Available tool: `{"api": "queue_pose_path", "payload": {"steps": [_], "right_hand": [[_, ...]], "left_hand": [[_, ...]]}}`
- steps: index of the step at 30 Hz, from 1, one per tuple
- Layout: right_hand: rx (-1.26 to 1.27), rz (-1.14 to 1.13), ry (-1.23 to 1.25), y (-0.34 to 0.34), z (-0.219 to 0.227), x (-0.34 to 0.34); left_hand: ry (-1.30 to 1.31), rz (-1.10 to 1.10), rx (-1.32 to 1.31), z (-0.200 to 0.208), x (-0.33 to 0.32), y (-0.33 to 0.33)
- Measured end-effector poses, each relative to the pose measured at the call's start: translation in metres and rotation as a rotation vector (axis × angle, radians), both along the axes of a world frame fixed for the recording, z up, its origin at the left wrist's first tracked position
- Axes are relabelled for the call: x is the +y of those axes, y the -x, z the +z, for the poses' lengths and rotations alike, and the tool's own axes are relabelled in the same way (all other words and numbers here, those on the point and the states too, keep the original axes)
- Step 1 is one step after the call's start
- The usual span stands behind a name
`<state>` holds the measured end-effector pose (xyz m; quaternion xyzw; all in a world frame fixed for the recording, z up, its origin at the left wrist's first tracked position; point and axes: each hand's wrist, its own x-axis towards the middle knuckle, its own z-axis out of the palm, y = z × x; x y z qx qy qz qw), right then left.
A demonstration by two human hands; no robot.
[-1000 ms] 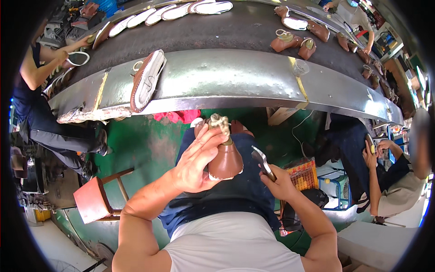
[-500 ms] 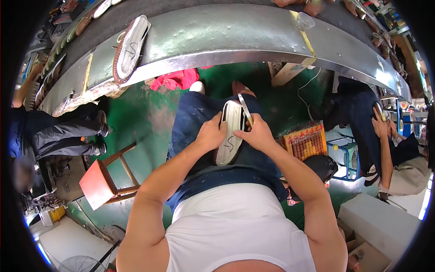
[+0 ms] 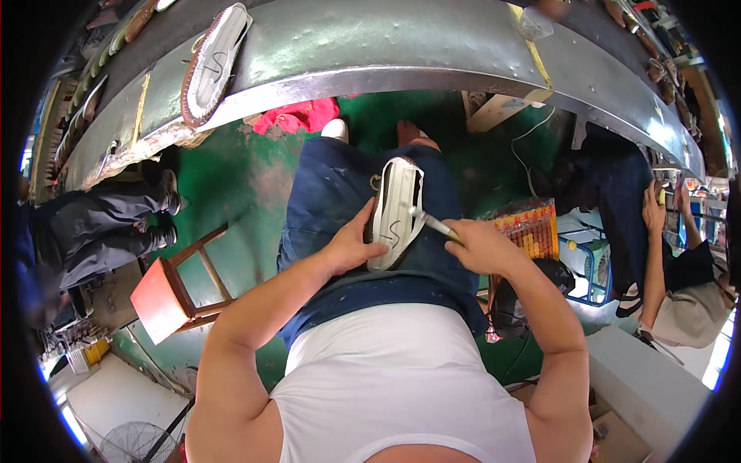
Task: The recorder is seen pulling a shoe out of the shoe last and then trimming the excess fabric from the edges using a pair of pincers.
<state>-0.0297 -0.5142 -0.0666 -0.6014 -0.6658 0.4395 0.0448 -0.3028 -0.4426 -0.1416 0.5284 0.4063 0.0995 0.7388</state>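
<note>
Across my lap lies a shoe upper (image 3: 395, 212), its pale white underside facing up and a dark curved line drawn near the end closest to me. My left hand (image 3: 355, 243) grips its left edge, thumb over the surface and fingers tucked along the side. In my right hand (image 3: 482, 245) is a slim tool (image 3: 438, 224) with a metal front end and a darker handle; its blurred tip meets or hovers over the right edge of the upper. Whether the tip touches cannot be made out.
A metal-topped bench (image 3: 347, 46) curves across the front, bearing a similar shoe upper (image 3: 214, 68) and a clear plastic cup (image 3: 534, 25). A red-seated stool (image 3: 160, 299) stands left. Other people's legs (image 3: 116, 204) show left; a person (image 3: 671, 285) works right. Red cloth (image 3: 299, 116) lies ahead.
My right hand has drawn back to the right, and the tool now slants inward across the upper's right edge. My left hand has slid nearer to me along the left side.
</note>
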Motion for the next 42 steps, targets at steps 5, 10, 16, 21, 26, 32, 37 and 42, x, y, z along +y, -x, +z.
{"api": "queue_pose_path", "payload": {"steps": [5,10,16,21,26,32,37,42], "right_hand": [[-0.126,0.18,-0.369,0.02,-0.009,0.005],[-0.351,0.463,-0.212,0.026,-0.002,0.026],[-0.195,0.115,-0.34,0.052,-0.029,-0.014],[-0.283,0.19,-0.26,0.031,-0.016,-0.001],[-0.362,0.097,-0.378,0.027,-0.022,0.003],[-0.256,0.021,-0.123,-0.006,-0.048,-0.001],[-0.04,-0.071,-0.005,-0.017,-0.008,0.026],[-0.103,-0.134,-0.143,0.014,-0.049,0.031]], "left_hand": [[-0.101,0.026,-0.066,-0.025,-0.015,0.004],[0.362,0.418,-0.27,-0.02,-0.021,-0.012],[-0.219,0.432,0.319,-0.042,-0.021,-0.027],[-0.502,0.347,0.323,-0.031,-0.024,-0.024],[-0.637,0.228,0.298,-0.043,-0.02,-0.02],[-0.723,-0.265,0.437,-0.007,-0.011,-0.022],[-0.7,-0.316,0.485,-0.004,-0.001,-0.022],[-0.7,-0.521,0.547,0.018,0.006,-0.031]]}}
